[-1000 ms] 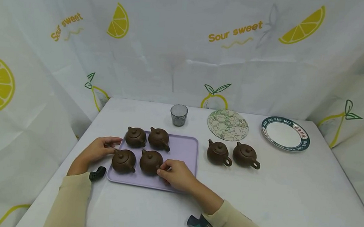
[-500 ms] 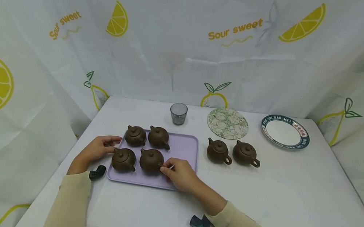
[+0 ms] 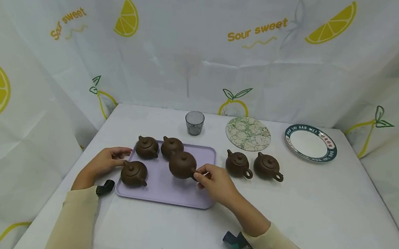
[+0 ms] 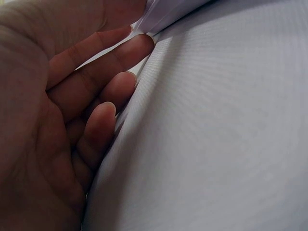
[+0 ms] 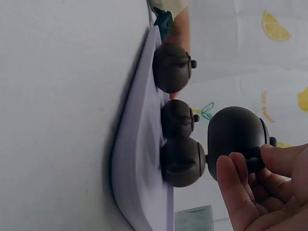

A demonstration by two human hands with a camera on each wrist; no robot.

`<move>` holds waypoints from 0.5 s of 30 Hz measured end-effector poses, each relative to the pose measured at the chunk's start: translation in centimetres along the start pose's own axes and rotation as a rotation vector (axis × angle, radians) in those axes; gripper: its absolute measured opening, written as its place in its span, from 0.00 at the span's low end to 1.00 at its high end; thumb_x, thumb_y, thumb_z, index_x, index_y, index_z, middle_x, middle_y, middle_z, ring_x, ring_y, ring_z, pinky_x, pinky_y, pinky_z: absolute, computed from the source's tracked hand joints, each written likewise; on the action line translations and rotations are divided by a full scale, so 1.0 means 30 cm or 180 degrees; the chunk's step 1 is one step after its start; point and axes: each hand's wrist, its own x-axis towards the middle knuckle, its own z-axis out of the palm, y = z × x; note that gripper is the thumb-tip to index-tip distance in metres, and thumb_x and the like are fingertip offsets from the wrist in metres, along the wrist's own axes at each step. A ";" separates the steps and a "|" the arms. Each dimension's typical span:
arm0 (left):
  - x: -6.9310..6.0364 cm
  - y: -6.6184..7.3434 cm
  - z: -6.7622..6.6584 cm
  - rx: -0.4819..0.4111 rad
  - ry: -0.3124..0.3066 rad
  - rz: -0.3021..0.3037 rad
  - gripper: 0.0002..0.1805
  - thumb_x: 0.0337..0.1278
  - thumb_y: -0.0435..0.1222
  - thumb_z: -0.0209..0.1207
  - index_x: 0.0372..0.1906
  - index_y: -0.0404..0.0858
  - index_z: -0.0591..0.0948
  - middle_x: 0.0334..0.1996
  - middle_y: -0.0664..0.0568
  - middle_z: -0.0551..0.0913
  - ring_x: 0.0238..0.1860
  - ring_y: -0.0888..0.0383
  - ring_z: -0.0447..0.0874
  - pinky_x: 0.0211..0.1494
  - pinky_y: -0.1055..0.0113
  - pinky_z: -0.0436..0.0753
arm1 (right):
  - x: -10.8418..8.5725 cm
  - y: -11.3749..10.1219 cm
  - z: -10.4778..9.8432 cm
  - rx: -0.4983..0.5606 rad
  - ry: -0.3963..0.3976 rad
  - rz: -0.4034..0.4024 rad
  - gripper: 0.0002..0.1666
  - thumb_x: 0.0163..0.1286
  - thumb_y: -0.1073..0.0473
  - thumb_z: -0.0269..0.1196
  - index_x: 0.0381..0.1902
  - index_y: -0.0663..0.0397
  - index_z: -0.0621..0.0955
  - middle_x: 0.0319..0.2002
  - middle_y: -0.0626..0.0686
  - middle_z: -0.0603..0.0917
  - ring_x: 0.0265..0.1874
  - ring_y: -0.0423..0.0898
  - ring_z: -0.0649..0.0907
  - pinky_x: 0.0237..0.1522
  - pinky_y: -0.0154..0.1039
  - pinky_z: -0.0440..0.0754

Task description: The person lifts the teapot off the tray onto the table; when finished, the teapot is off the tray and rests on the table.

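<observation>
My right hand (image 3: 220, 184) pinches the handle of a dark brown teapot (image 3: 182, 165), which hangs above the lilac tray (image 3: 164, 195). In the right wrist view the held teapot (image 5: 236, 137) is off the tray, thumb and fingers of my right hand (image 5: 269, 192) at its handle. Three more teapots stand on the tray's left part: one at front left (image 3: 134, 173), one at back left (image 3: 147, 148), one behind the held teapot (image 3: 171, 146). My left hand (image 3: 103, 163) rests at the tray's left edge, fingers loosely bent; in the left wrist view its fingers (image 4: 103, 82) touch that edge.
Two similar teapots, one (image 3: 237, 164) beside the other (image 3: 267, 166), stand on the table right of the tray. Behind are a grey glass (image 3: 194, 123), a round patterned mat (image 3: 248, 134) and a plate with a dark green rim (image 3: 310, 143). White printed cloth hangs around the table.
The front right teapot on the tray has been lifted and moved to the right and back in my right hand. My left hand has stayed at the tray's edge.
</observation>
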 end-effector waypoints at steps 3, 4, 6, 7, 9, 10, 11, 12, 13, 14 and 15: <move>0.001 -0.004 0.002 -0.0030 -0.0009 -0.0001 0.26 0.49 0.30 0.67 0.58 0.39 0.81 0.43 0.50 0.83 0.42 0.55 0.75 0.40 0.70 0.73 | -0.010 0.002 -0.050 0.0030 0.0116 0.0104 0.07 0.69 0.57 0.63 0.38 0.54 0.83 0.30 0.54 0.86 0.27 0.41 0.84 0.35 0.41 0.80; 0.000 -0.005 0.003 -0.0035 -0.0014 0.0005 0.26 0.49 0.31 0.67 0.59 0.39 0.81 0.43 0.49 0.83 0.42 0.54 0.75 0.41 0.70 0.73 | -0.013 0.004 -0.067 0.0030 0.0155 0.0140 0.07 0.69 0.57 0.63 0.39 0.54 0.83 0.31 0.55 0.86 0.28 0.42 0.85 0.36 0.41 0.80; -0.001 -0.004 0.003 -0.0033 -0.0030 0.0016 0.26 0.50 0.31 0.67 0.59 0.38 0.80 0.42 0.49 0.82 0.42 0.53 0.74 0.41 0.69 0.73 | -0.022 0.007 -0.102 0.0016 0.0232 0.0183 0.07 0.70 0.57 0.63 0.40 0.54 0.82 0.33 0.56 0.86 0.29 0.42 0.85 0.37 0.43 0.81; -0.001 -0.004 0.003 -0.0035 -0.0036 0.0016 0.26 0.50 0.31 0.67 0.59 0.38 0.80 0.41 0.49 0.82 0.42 0.53 0.74 0.41 0.69 0.73 | -0.026 0.008 -0.119 0.0003 0.0265 0.0195 0.07 0.70 0.57 0.62 0.41 0.55 0.82 0.33 0.55 0.86 0.29 0.42 0.85 0.37 0.45 0.81; -0.002 -0.004 0.003 -0.0015 -0.0037 0.0016 0.26 0.50 0.32 0.67 0.59 0.39 0.81 0.40 0.49 0.81 0.42 0.52 0.75 0.41 0.69 0.73 | -0.034 0.014 -0.155 -0.0019 0.0329 0.0190 0.08 0.71 0.57 0.62 0.42 0.56 0.82 0.33 0.55 0.85 0.30 0.43 0.85 0.39 0.47 0.82; -0.002 -0.002 0.002 -0.0014 -0.0035 0.0012 0.26 0.50 0.32 0.67 0.59 0.39 0.81 0.39 0.49 0.81 0.41 0.52 0.75 0.41 0.69 0.73 | -0.038 0.017 -0.173 -0.0028 0.0362 0.0188 0.09 0.71 0.57 0.62 0.42 0.57 0.82 0.33 0.54 0.85 0.30 0.44 0.85 0.39 0.47 0.82; -0.002 -0.002 0.002 -0.0008 -0.0034 0.0010 0.26 0.50 0.32 0.67 0.59 0.39 0.81 0.38 0.49 0.80 0.41 0.53 0.75 0.41 0.69 0.73 | -0.043 0.021 -0.190 -0.0046 0.0394 0.0177 0.09 0.71 0.57 0.62 0.43 0.58 0.82 0.32 0.53 0.85 0.30 0.44 0.85 0.40 0.47 0.82; -0.001 -0.001 0.001 -0.0007 -0.0031 0.0012 0.26 0.50 0.32 0.67 0.59 0.39 0.81 0.38 0.49 0.80 0.41 0.53 0.75 0.41 0.69 0.73 | -0.047 0.025 -0.207 -0.0074 0.0420 0.0169 0.10 0.71 0.57 0.61 0.43 0.58 0.81 0.32 0.53 0.85 0.31 0.44 0.85 0.40 0.47 0.82; -0.001 -0.001 0.001 -0.0004 -0.0026 0.0017 0.26 0.50 0.32 0.67 0.59 0.39 0.81 0.38 0.49 0.80 0.41 0.53 0.75 0.41 0.69 0.73 | -0.051 0.031 -0.223 -0.0118 0.0461 0.0161 0.10 0.71 0.57 0.61 0.43 0.59 0.81 0.31 0.51 0.85 0.31 0.45 0.85 0.39 0.45 0.82; 0.000 -0.001 0.000 -0.0002 -0.0022 0.0021 0.26 0.50 0.32 0.67 0.59 0.39 0.81 0.38 0.49 0.80 0.41 0.53 0.75 0.41 0.69 0.73 | -0.056 0.037 -0.238 -0.0155 0.0494 0.0155 0.11 0.71 0.56 0.61 0.43 0.59 0.81 0.31 0.51 0.84 0.32 0.45 0.85 0.39 0.44 0.82; 0.000 0.000 0.000 -0.0003 -0.0021 0.0023 0.26 0.50 0.31 0.67 0.58 0.39 0.81 0.38 0.49 0.80 0.41 0.53 0.75 0.41 0.69 0.73 | -0.062 0.043 -0.253 -0.0215 0.0523 0.0157 0.11 0.72 0.56 0.61 0.43 0.59 0.81 0.31 0.51 0.84 0.32 0.45 0.84 0.38 0.42 0.82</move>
